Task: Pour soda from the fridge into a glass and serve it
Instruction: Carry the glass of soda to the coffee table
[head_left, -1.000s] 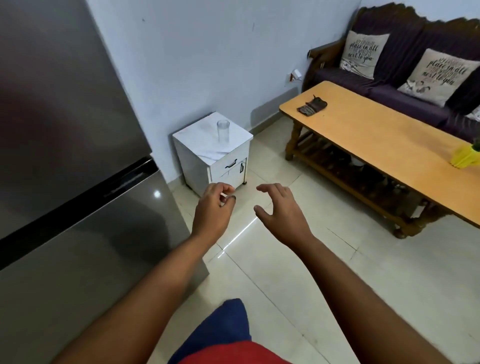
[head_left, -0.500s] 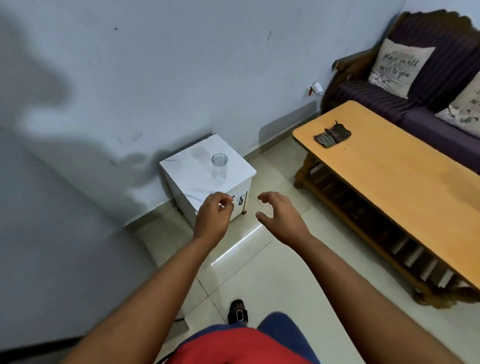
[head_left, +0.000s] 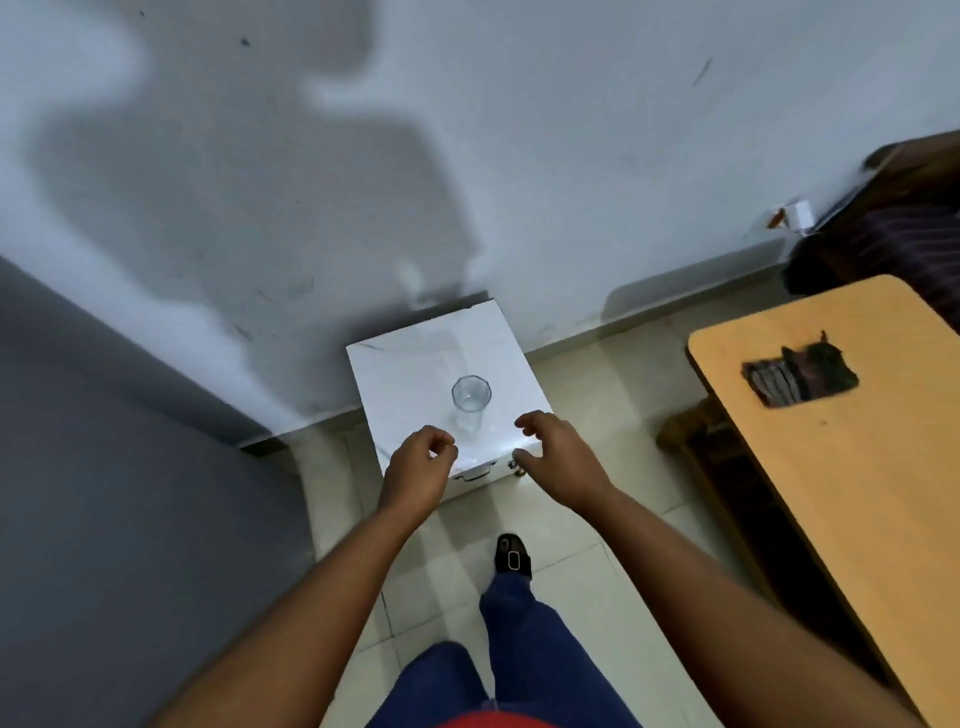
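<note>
Left hand (head_left: 415, 470) and right hand (head_left: 563, 457) loosely curled, empty, hovering at bench (head_left: 410, 364) front edge either side of upright empty glass (head_left: 470, 402) near its centre.

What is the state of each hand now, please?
Left hand: fingers loosely curled, holding nothing.
Right hand: open, fingers relaxed, holding nothing.

Room was evenly lit, fairly bright. Big soft shadow of the person fell across the wall (head_left: 260, 171). Glare patch on the white cabinet (head_left: 483, 452) front edge. Wide-angle bend at edges; slight motion blur, esp. left side.
</note>
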